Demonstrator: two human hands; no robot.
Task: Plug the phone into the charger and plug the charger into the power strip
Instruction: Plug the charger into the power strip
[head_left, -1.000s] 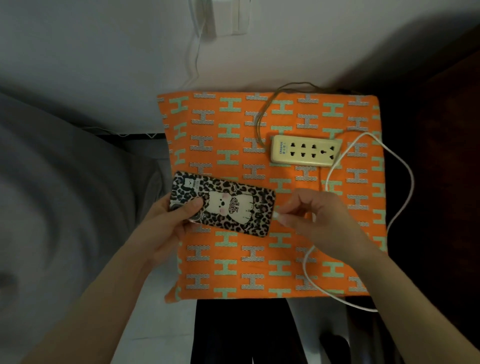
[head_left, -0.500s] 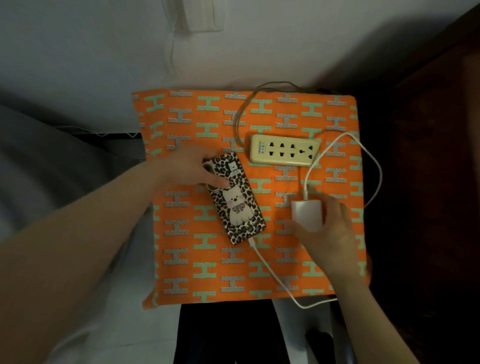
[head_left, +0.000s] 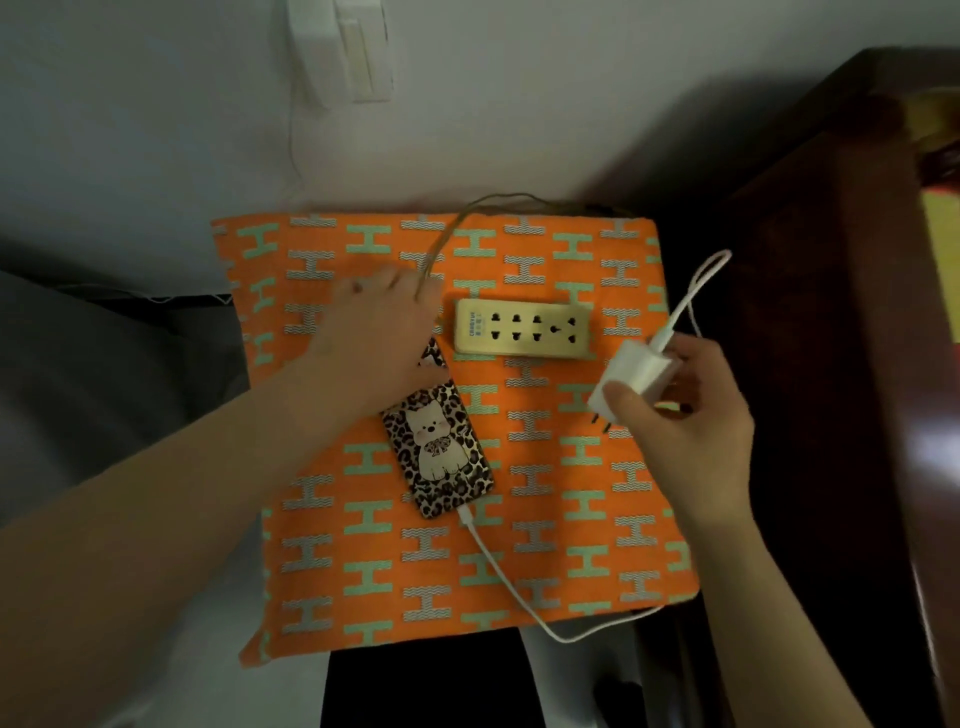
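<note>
The phone (head_left: 439, 453) in its leopard-print case lies face down on the orange cloth, with the white cable (head_left: 498, 569) plugged into its lower end. My right hand (head_left: 685, 415) holds the white charger (head_left: 636, 378) in the air, prongs pointing down-left, just right of the cream power strip (head_left: 522, 328). My left hand (head_left: 382, 332) hovers blurred over the phone's top end, left of the strip, fingers spread and holding nothing.
The orange patterned cloth (head_left: 571, 519) covers a small table against a white wall. A brown cord (head_left: 457, 223) runs from the strip toward the wall. Dark wooden furniture (head_left: 841, 364) stands to the right, and a white wall fitting (head_left: 358, 47) hangs above.
My right hand lifted the charger off the cloth and tipped its prongs downward. My left hand let go of the phone and moved up toward the strip's left end.
</note>
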